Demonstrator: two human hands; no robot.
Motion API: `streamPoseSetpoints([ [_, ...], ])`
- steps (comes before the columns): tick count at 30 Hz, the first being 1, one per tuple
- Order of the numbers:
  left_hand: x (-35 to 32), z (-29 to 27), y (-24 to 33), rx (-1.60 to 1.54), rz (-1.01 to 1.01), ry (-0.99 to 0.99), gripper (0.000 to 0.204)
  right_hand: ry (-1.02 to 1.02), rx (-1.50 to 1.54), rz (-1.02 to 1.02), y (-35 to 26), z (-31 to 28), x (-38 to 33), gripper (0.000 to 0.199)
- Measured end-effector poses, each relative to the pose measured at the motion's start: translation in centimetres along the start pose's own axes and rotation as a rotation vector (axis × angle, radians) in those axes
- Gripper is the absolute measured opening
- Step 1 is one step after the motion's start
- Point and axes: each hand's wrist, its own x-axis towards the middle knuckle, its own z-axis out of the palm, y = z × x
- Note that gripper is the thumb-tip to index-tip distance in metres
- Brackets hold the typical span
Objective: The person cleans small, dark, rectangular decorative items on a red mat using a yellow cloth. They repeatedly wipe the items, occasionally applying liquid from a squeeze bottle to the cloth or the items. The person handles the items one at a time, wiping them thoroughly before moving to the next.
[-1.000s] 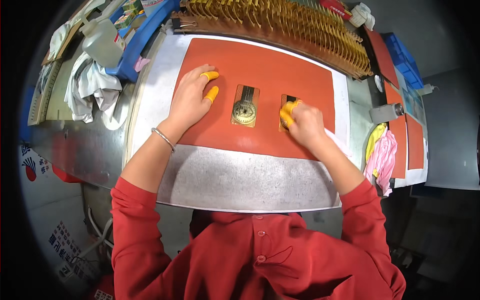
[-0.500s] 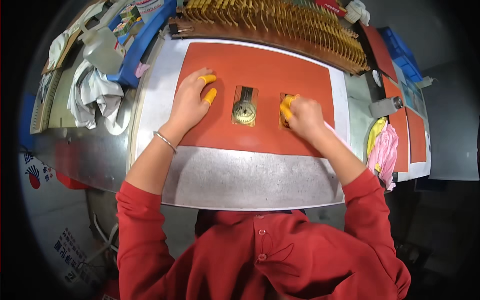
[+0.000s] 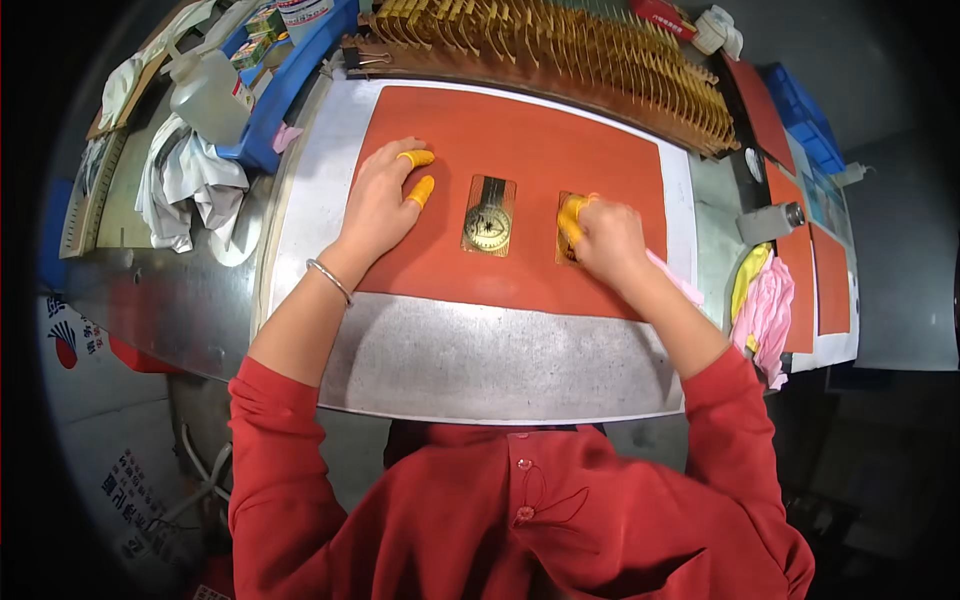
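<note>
On an orange-red mat (image 3: pixel 520 130) lie two thin gold-coloured metal plates. The left plate (image 3: pixel 489 222) lies face up between my hands, showing a dark band and a round dial-like pattern. My left hand (image 3: pixel 383 200) rests open on the mat to its left, fingers apart, with yellow finger cots on thumb and forefinger. Closed over the second plate (image 3: pixel 567 250), my right hand (image 3: pixel 608 235) presses its yellow-tipped fingers on it and covers most of it. A pink cloth (image 3: pixel 677 280) shows beside my right wrist; whether my fingers grip part of it is hidden.
A wooden rack (image 3: pixel 560 75) of upright gold plates stands along the far edge. At left are a blue tray (image 3: pixel 300 75), a clear bottle (image 3: pixel 212 100) and white cloths (image 3: pixel 185 190). At right lie a grey bottle (image 3: pixel 770 222) and pink and yellow cloths (image 3: pixel 765 310).
My right hand has shifted slightly left over the second plate, fingers still pressed down. The left hand stays in place on the mat.
</note>
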Motion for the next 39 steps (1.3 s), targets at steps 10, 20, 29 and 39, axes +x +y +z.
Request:
streamPoseSetpoints([
  [10, -1.7, -7.3, 1.6, -0.11, 0.061, 0.357, 0.03, -0.077, 1.243, 0.166, -4.9, -10.6, 8.6, 0.01],
  [20, 0.2, -16.2, -8.2, 0.012, -0.231, 0.794, 0.082, -0.46, 2.327, -0.221, -20.2, -7.6, 25.4, 0.019],
  [29, 2.1, -15.7, -9.7, -0.076, -0.431, 0.737, 0.067, -0.33, 2.34, -0.048, -24.6, -6.9, 29.3, 0.021],
  [39, 1.9, -16.2, -10.0, -0.134, -0.411, 0.752, 0.062, -0.3, 2.332, 0.038, -25.3, -7.2, 29.4, 0.02],
])
